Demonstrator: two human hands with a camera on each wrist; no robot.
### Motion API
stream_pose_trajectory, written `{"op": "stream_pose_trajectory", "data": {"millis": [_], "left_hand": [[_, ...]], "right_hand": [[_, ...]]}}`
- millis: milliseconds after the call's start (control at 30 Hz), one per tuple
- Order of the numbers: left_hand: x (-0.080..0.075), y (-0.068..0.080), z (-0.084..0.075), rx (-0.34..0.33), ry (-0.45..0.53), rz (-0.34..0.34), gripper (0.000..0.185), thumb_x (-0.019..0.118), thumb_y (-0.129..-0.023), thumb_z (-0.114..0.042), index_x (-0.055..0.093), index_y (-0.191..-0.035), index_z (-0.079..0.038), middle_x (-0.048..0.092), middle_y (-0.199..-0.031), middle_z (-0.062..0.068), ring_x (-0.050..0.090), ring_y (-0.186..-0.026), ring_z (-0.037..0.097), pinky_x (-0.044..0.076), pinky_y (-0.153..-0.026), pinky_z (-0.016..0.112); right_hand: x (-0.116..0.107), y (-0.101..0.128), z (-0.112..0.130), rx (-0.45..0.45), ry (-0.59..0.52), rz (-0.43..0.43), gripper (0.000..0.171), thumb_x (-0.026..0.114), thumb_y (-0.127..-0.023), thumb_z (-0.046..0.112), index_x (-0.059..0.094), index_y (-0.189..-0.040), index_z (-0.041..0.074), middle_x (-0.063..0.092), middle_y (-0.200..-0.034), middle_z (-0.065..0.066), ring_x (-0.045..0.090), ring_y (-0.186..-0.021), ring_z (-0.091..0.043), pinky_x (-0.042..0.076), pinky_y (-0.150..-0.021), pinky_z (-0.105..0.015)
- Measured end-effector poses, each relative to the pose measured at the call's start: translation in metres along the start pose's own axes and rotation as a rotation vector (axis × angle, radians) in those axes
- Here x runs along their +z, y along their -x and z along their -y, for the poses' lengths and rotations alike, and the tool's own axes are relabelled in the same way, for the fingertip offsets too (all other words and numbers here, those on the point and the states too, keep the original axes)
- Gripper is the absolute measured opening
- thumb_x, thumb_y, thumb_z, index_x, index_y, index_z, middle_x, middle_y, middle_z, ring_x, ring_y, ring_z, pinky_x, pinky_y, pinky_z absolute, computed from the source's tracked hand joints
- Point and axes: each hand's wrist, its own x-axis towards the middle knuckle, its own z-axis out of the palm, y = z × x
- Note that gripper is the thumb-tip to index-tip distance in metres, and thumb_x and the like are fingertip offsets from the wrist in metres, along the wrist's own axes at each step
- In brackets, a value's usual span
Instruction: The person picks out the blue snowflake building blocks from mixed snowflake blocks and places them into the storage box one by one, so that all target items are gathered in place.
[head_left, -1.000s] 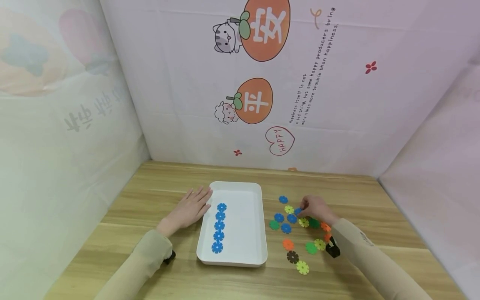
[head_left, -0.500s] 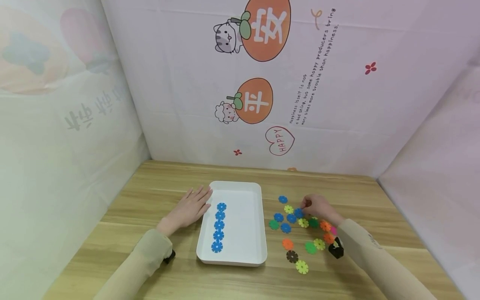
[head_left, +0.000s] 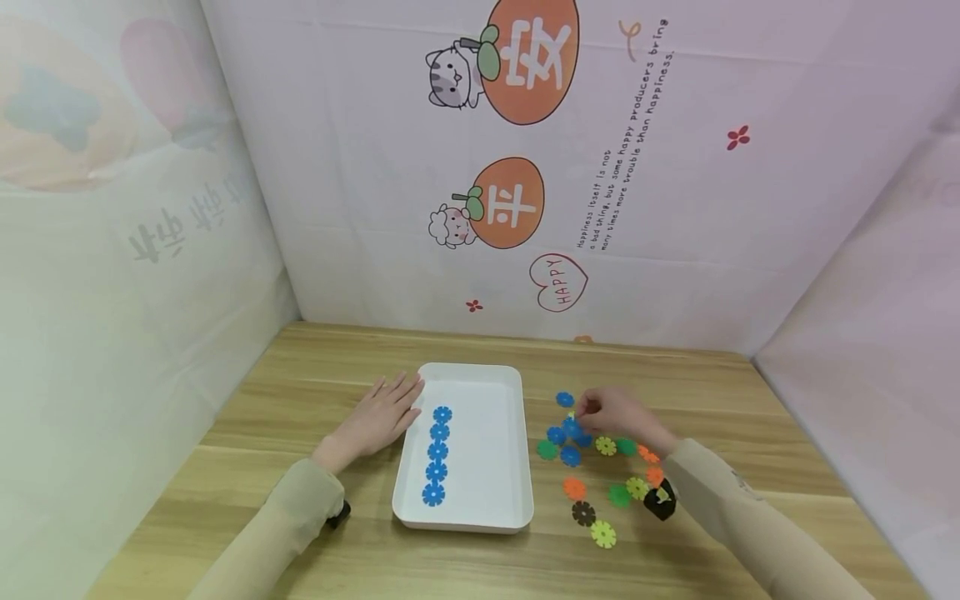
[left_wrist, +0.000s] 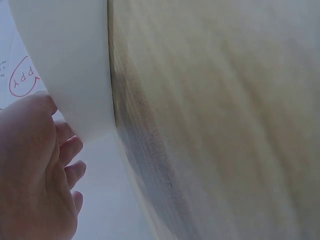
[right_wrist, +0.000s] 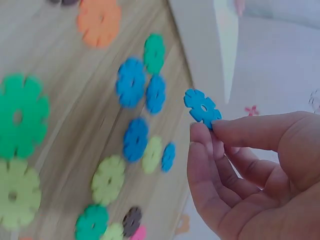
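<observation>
Between thumb and fingertips my right hand (head_left: pixel 618 414) pinches a blue snowflake disc (right_wrist: pixel 202 107), lifted off the table among the scattered discs. My left hand (head_left: pixel 378 421) lies with straight fingers against the left wall of the white tray (head_left: pixel 491 527); the left wrist view shows its fingertips at the tray's rim. Inside the tray, several blue snowflake discs (head_left: pixel 438 451) form a column along the left side. Below the right hand lie more blue discs, one of them (right_wrist: pixel 135 140) beside a yellow disc (right_wrist: pixel 152 154).
Right of the tray, green (head_left: pixel 547 450), orange (head_left: pixel 574 488), brown (head_left: pixel 583 513) and yellow discs (head_left: pixel 603 534) lie loose on the wooden table (head_left: pixel 337 358). A pink disc (right_wrist: pixel 138 232) shows in the right wrist view. Printed cloth walls (head_left: pixel 360 208) enclose the table's back and sides.
My right hand has picked up a blue disc from the scattered group and moved left with it towards the tray. The left hand stays against the tray.
</observation>
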Motion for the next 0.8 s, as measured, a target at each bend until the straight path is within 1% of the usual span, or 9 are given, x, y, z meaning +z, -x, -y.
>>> {"op": "stream_pose_trajectory", "data": {"millis": [100,233,333,400,500,600,667,733,800], "left_hand": [[0.0,0.0,0.0,0.001,-0.002,0.002,0.056,0.036,-0.108,-0.037,0.031,-0.155,-0.007,0.029,-0.163,0.011,0.026,-0.152,0.036,0.019,-0.124,0.059],[0.001,0.0,0.0,-0.001,-0.001,0.001,0.056,0.036,-0.108,-0.037,0.032,-0.155,-0.007,0.03,-0.163,0.011,0.026,-0.152,0.036,0.019,-0.124,0.058],[0.0,-0.001,0.0,-0.003,0.002,0.005,0.056,0.036,-0.108,-0.037,0.031,-0.155,-0.007,0.03,-0.163,0.011,0.026,-0.152,0.037,0.019,-0.124,0.059],[0.0,0.0,0.0,-0.006,0.001,0.011,0.056,0.036,-0.108,-0.037,0.03,-0.156,-0.008,0.029,-0.163,0.011,0.025,-0.152,0.036,0.019,-0.124,0.058],[-0.001,0.0,0.0,-0.005,0.001,0.01,0.056,0.037,-0.108,-0.036,0.031,-0.155,-0.007,0.03,-0.163,0.012,0.026,-0.152,0.037,0.02,-0.123,0.059],[-0.001,-0.001,0.0,-0.006,-0.005,0.011,0.056,0.037,-0.108,-0.036,0.031,-0.155,-0.007,0.03,-0.163,0.012,0.026,-0.152,0.037,0.02,-0.123,0.059],[-0.002,-0.001,-0.001,-0.007,-0.005,0.012,0.056,0.036,-0.108,-0.036,0.031,-0.156,-0.007,0.029,-0.163,0.012,0.026,-0.152,0.037,0.02,-0.123,0.059],[-0.002,-0.001,-0.001,-0.011,-0.009,0.019,0.057,0.035,-0.108,-0.037,0.03,-0.156,-0.008,0.028,-0.164,0.011,0.025,-0.152,0.036,0.02,-0.124,0.058],[-0.001,-0.001,-0.001,-0.007,-0.004,0.011,0.056,0.037,-0.108,-0.036,0.031,-0.155,-0.007,0.029,-0.163,0.012,0.026,-0.152,0.037,0.02,-0.123,0.059]], "right_hand": [[0.006,-0.001,0.009,-0.043,0.011,0.012,0.004,0.066,-0.089,0.007,0.067,-0.09,0.003,0.069,-0.084,-0.007,0.064,-0.074,-0.016,0.057,-0.066,-0.029],[0.012,-0.002,0.022,-0.155,0.004,0.032,0.004,0.066,-0.089,0.006,0.067,-0.089,0.002,0.07,-0.085,-0.008,0.063,-0.073,-0.012,0.054,-0.064,-0.024],[0.018,-0.005,0.031,-0.224,0.034,0.033,0.004,0.068,-0.088,0.007,0.068,-0.086,0.003,0.071,-0.083,-0.007,0.062,-0.073,-0.009,0.054,-0.065,-0.022],[0.022,-0.007,0.038,-0.241,0.061,0.035,0.004,0.07,-0.087,0.009,0.069,-0.085,0.006,0.071,-0.082,-0.004,0.059,-0.072,-0.007,0.051,-0.064,-0.021],[0.029,-0.009,0.046,-0.233,0.048,0.068,0.005,0.07,-0.088,0.011,0.069,-0.084,0.007,0.07,-0.08,-0.002,0.057,-0.07,-0.008,0.051,-0.064,-0.021],[0.037,-0.011,0.054,-0.228,-0.006,0.122,0.005,0.069,-0.089,0.008,0.068,-0.085,0.005,0.071,-0.08,-0.005,0.063,-0.068,-0.015,0.053,-0.063,-0.022],[0.043,-0.013,0.058,-0.237,-0.01,0.145,0.004,0.069,-0.088,0.006,0.068,-0.084,0.005,0.071,-0.078,-0.005,0.067,-0.068,-0.017,0.055,-0.062,-0.023],[0.049,-0.015,0.062,-0.245,-0.004,0.167,0.005,0.07,-0.088,0.005,0.068,-0.083,0.005,0.071,-0.076,-0.005,0.069,-0.066,-0.017,0.056,-0.059,-0.022],[0.055,-0.015,0.067,-0.247,0.022,0.179,0.006,0.07,-0.087,0.005,0.067,-0.082,0.006,0.07,-0.074,-0.003,0.066,-0.064,-0.012,0.054,-0.057,-0.021]]}}
